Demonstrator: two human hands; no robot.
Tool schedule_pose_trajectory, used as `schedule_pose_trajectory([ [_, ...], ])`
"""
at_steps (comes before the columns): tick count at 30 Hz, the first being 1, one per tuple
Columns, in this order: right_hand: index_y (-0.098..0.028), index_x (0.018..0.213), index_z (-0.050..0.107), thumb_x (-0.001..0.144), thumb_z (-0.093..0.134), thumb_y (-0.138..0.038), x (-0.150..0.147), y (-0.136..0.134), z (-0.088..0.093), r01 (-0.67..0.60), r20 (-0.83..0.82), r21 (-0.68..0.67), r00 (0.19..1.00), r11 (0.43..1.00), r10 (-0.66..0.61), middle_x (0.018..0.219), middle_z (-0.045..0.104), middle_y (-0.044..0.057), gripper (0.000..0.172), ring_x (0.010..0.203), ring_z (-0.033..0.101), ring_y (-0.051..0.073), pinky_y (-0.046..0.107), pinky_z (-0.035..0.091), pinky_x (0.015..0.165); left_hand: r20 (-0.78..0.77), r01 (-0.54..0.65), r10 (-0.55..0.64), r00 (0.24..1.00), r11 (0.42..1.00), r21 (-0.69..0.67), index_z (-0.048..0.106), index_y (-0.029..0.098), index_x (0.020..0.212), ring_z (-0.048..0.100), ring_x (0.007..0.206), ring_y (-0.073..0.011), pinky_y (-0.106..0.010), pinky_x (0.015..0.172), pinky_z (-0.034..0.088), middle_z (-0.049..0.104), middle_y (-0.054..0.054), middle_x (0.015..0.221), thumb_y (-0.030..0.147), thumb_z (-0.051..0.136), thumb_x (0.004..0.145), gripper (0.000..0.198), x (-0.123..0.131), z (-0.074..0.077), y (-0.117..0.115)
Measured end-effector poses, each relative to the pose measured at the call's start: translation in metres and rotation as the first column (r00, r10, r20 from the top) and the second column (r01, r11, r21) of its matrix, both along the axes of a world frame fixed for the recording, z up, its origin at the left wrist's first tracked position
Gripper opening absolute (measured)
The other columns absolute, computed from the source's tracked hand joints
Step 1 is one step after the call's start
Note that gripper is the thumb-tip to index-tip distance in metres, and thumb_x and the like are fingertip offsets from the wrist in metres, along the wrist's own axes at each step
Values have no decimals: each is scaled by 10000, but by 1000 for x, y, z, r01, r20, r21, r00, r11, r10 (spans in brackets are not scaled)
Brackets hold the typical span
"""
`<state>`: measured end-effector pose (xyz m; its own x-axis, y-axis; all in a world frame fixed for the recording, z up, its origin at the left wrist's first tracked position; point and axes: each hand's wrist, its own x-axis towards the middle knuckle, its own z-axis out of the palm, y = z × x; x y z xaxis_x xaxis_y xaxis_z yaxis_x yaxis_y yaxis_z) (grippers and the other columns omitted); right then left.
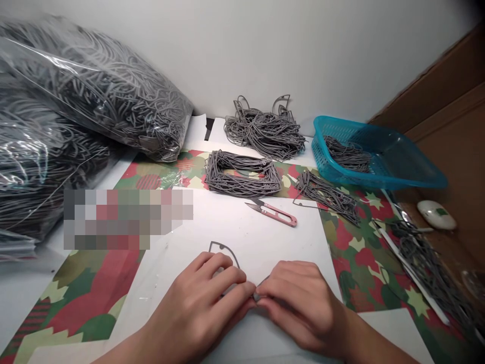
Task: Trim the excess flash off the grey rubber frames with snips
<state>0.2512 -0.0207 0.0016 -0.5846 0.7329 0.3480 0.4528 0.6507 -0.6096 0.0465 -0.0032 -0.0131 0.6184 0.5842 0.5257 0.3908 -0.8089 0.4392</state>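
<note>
Both hands are pinched close together over a white sheet (280, 242). Between their fingertips is a thin grey rubber gasket (222, 246), a narrow strip with a squared corner and a small tab. One end of it loops out beyond my left hand (212, 298), whose fingers are closed on it. My right hand (299, 303) grips the gasket just to the right, thumb and forefinger pressed together. Most of the strip is hidden under the fingers. Beyond the hands lie thread snips (275, 212) with a pink handle, touched by neither hand.
Behind the snips sits a rectangular stack of grey gaskets (242, 189), with a bundled heap (265, 131) by the wall. A loose pile (329, 194) lies right, near a blue basket (401, 174). Bulging clear bags (113, 86) crowd the left. A white mouse (436, 215) rests far right.
</note>
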Motion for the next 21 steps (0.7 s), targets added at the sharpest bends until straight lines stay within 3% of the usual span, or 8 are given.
schedule_pose_trajectory([
  [7,-125,891,617,940,455,-175,0,1,3,-11,-33,-46,999,999,10,659,623,38,177,586,519,134,266,390,559,-50,16,-15,999,1000,18,645,148,870,541,694,-164,-291,615,420,655,-28,720,143,449,966,218,2,9,1],
  [21,-167,813,570,878,473,-115,-3,-2,2,39,-63,-68,997,997,-43,615,598,15,128,541,502,116,239,406,535,-31,35,-34,999,999,18,637,133,935,537,684,-181,-312,611,429,657,-40,732,94,465,929,176,0,5,0],
])
